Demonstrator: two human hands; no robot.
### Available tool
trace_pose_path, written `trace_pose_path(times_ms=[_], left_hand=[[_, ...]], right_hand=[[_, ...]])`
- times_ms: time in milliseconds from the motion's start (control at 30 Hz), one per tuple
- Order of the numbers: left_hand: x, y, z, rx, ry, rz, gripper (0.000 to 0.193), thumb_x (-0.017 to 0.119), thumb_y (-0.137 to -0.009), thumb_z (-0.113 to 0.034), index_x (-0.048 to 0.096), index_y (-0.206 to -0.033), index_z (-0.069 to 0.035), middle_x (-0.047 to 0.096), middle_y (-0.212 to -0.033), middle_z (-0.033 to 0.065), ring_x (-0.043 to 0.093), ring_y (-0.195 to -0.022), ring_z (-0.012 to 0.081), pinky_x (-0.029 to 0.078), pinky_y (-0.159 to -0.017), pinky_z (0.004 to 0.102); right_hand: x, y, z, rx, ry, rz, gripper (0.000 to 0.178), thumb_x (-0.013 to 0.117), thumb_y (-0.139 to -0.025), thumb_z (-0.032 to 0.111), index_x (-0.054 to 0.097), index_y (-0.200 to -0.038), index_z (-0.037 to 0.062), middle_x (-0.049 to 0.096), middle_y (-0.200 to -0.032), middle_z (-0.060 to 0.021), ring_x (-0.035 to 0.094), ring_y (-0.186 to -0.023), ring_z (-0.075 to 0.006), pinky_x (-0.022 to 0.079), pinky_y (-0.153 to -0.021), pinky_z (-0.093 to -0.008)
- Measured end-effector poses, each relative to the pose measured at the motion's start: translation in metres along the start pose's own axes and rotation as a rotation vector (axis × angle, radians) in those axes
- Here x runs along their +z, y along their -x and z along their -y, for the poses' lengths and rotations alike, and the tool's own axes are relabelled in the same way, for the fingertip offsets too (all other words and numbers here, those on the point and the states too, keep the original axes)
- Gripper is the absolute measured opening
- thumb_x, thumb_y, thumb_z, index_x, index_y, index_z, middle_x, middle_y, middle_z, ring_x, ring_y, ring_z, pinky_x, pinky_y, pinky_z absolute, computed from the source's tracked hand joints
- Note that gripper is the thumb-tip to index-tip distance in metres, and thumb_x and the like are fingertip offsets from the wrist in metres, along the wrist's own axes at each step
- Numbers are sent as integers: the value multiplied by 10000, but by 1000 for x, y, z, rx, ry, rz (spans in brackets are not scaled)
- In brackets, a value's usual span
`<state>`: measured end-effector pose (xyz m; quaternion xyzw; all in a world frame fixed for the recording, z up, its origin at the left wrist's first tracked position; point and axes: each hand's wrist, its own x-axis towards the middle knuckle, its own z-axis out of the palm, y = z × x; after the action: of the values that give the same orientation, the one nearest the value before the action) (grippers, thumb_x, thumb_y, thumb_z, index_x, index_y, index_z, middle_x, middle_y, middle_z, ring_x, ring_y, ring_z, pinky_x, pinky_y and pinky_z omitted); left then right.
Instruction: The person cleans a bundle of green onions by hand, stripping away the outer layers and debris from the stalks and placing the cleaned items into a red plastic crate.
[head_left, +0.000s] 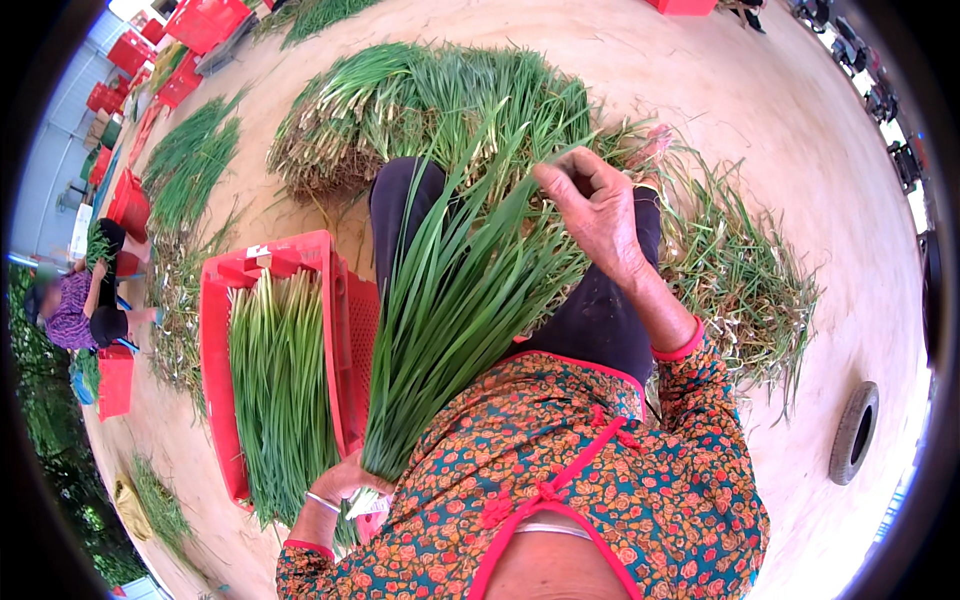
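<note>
My left hand (345,480) is closed round the pale lower end of a bundle of garlic chives (450,300). The long flat green leaves fan up across my lap. At the far side of the bundle, beside the leaf tips, my right hand (597,205) is raised with thumb and forefinger pinched together. What lies in that pinch, if anything, is too small to make out. Left of my legs stands a red plastic crate (218,380), holding more chives (285,390) laid lengthwise with their pale ends at the far side.
Beyond my knees lies a big heap of untrimmed chives (450,95) with brown roots. Loose leaf scraps (735,270) cover the floor at right, and a tyre (853,432) is farther right. At far left another person (75,305) sits near red crates and chive piles (195,165).
</note>
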<state>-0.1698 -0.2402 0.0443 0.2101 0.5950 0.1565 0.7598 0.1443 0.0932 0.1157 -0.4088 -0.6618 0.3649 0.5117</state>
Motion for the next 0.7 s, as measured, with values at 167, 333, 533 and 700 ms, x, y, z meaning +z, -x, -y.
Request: trace_pose_path(times_ms=[167,333,533,700], left_hand=[[2,0,-6,29,16,6,736,695,-577,148,476,-1264,2,541,-1248,99,521,-1131,200,415,-973,312],[-1,-8,9,158,-58,-12,584,763,-611,50,550,-1151,-16,617,-1023,52,577,-929,164,470,-827,295],[1,-11,10,148,-41,-23,592,805,-648,-55,546,-1179,-10,607,-1103,53,558,-1001,155,445,-890,309],[2,-13,10,163,-48,-61,591,813,-654,-87,552,-1176,0,611,-1121,57,558,-1019,152,447,-902,309]], right_hand=[[49,21,15,389,-288,358,298,636,-848,175,559,-1000,-68,574,-598,-66,478,-446,-82,387,-403,-250],[83,22,2,496,-381,354,281,628,-851,193,551,-909,-71,552,-561,-57,441,-380,-83,345,-351,-237],[90,27,-3,375,-391,341,196,573,-899,162,521,-796,3,515,-538,-17,432,-418,-60,338,-374,-234],[93,23,-18,-375,323,90,229,635,-843,223,507,-771,47,520,-525,-131,566,-491,-297,429,-431,-378]])
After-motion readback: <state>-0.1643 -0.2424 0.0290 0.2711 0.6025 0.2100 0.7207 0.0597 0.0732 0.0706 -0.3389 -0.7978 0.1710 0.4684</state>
